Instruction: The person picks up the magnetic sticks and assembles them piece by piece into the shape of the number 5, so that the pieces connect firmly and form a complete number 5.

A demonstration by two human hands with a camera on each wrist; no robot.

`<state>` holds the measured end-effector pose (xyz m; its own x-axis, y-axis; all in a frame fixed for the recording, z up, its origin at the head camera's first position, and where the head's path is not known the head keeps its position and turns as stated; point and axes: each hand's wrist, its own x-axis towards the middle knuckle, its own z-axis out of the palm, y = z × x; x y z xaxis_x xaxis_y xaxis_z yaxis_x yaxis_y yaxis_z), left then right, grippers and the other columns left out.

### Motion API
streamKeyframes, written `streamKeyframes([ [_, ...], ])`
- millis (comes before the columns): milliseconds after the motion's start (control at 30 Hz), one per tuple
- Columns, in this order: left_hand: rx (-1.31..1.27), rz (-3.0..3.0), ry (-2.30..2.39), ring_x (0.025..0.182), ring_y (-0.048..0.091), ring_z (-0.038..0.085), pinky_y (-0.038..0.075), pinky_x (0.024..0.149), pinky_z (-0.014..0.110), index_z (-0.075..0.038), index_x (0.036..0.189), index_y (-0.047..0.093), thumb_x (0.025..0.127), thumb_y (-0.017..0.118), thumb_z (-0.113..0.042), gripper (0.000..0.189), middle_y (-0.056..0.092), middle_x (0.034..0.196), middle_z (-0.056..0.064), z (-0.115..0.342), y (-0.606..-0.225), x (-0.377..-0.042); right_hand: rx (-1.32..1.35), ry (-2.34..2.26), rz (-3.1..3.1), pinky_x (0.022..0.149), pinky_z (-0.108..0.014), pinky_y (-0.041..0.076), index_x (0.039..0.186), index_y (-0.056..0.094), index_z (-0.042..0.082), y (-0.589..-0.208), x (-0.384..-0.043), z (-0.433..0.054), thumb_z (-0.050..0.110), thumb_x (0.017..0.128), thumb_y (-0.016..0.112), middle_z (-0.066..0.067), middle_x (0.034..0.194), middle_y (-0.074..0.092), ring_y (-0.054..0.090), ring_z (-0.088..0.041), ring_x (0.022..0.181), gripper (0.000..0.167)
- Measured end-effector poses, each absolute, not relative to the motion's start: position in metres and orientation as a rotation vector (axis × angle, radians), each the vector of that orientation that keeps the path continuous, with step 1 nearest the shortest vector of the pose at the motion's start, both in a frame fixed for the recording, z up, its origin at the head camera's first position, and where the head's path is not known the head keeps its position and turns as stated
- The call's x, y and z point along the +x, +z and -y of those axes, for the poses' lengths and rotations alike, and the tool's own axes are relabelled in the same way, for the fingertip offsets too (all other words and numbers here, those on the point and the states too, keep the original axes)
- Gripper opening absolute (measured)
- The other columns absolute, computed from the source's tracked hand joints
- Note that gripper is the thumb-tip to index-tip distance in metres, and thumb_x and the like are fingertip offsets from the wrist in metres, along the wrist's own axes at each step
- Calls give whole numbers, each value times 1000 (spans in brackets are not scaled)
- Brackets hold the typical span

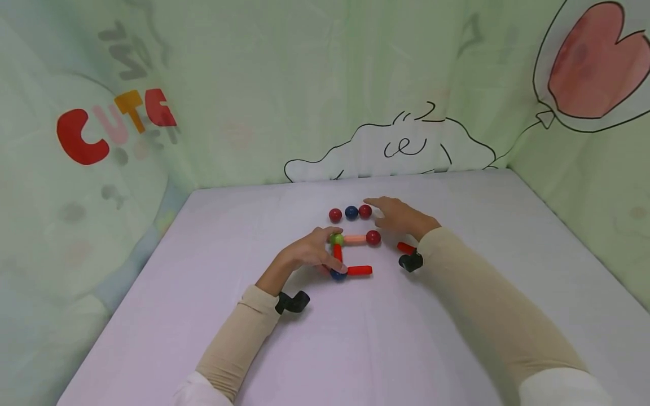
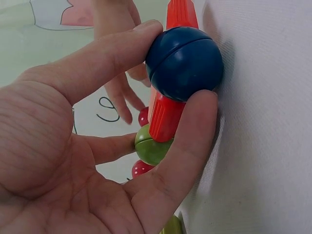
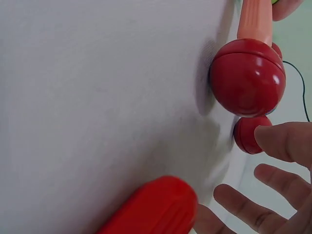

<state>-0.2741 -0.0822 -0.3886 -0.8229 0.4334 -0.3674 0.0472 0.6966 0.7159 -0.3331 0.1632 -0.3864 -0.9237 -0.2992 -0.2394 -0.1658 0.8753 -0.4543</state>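
My left hand pinches a blue ball between thumb and a finger, while another fingertip touches a green ball. Red rods stick out of the blue ball, and one links it to the green ball. From the green ball a pink rod runs to a red ball. Behind this frame, my right hand is spread beside a loose red ball, its thumb at or very near the ball in the right wrist view; contact is unclear.
Left of that loose ball lie another blue ball and a red ball. A separate red rod rests by the right wrist, partly hidden by the wrist camera. A printed curtain hangs behind the cloth-covered table.
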Motion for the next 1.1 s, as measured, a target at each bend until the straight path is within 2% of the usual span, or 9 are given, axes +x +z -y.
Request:
streamKeyframes([
  [67, 380, -2385, 988, 124, 47, 29, 48, 101, 43, -23, 157, 37, 77, 90, -26, 96, 32, 155, 15, 83, -389, -274, -364, -630, -2736, 113, -63, 33, 159, 33, 18, -388, -335, -162, 18, 100, 61, -17, 161, 34, 28, -41, 149, 65],
  [167, 393, -2371, 1006, 126, 45, 30, 49, 100, 43, -22, 157, 37, 77, 90, -25, 97, 32, 155, 15, 83, -390, -274, -369, -620, -2734, 113, -63, 33, 158, 36, 17, -389, -338, -160, 18, 101, 60, -16, 160, 36, 28, -41, 148, 63],
  [233, 386, -2354, 1023, 118, 54, 35, 53, 95, 40, -23, 158, 36, 77, 90, -24, 97, 31, 156, 16, 82, -390, -274, -363, -614, -2741, 112, -63, 34, 157, 37, 15, -390, -339, -159, 17, 100, 61, -17, 158, 38, 30, -41, 147, 62],
  [400, 352, -2334, 1047, 93, 66, 32, 56, 82, 32, -23, 157, 36, 77, 90, -21, 96, 31, 155, 15, 83, -390, -274, -386, -612, -2777, 109, -59, 41, 152, 42, 11, -390, -340, -157, 13, 97, 65, -18, 149, 49, 41, -39, 139, 59],
  [467, 353, -2336, 1042, 91, 67, 28, 56, 80, 30, -23, 157, 36, 78, 90, -21, 96, 31, 155, 15, 83, -390, -274, -389, -617, -2782, 106, -55, 46, 147, 46, 10, -390, -340, -156, 12, 96, 67, -18, 142, 54, 48, -37, 132, 55],
  [533, 354, -2324, 1054, 85, 71, 32, 57, 78, 31, -23, 158, 35, 78, 89, -19, 97, 31, 154, 16, 83, -390, -274, -377, -617, -2778, 102, -51, 50, 141, 49, 10, -391, -342, -155, 12, 95, 70, -17, 134, 57, 52, -34, 125, 50],
  [633, 356, -2325, 1052, 93, 65, 27, 58, 76, 30, -23, 158, 35, 78, 89, -20, 97, 30, 154, 16, 83, -391, -273, -352, -617, -2756, 98, -47, 53, 136, 50, 10, -393, -342, -155, 13, 95, 71, -15, 126, 59, 54, -32, 118, 46],
  [867, 340, -2311, 1074, 77, 70, 27, 57, 78, 31, -22, 157, 35, 78, 90, -19, 97, 27, 156, 15, 83, -390, -273, -341, -690, -2751, 99, -48, 53, 140, 50, 10, -394, -338, -156, 9, 95, 69, -18, 129, 58, 53, -34, 120, 49],
  [1100, 347, -2374, 1004, 102, 61, 24, 54, 84, 33, -24, 156, 39, 78, 90, -24, 94, 29, 154, 15, 82, -389, -273, -378, -774, -2770, 103, -50, 50, 143, 55, 12, -397, -333, -161, 8, 98, 66, -17, 135, 56, 47, -35, 126, 47],
])
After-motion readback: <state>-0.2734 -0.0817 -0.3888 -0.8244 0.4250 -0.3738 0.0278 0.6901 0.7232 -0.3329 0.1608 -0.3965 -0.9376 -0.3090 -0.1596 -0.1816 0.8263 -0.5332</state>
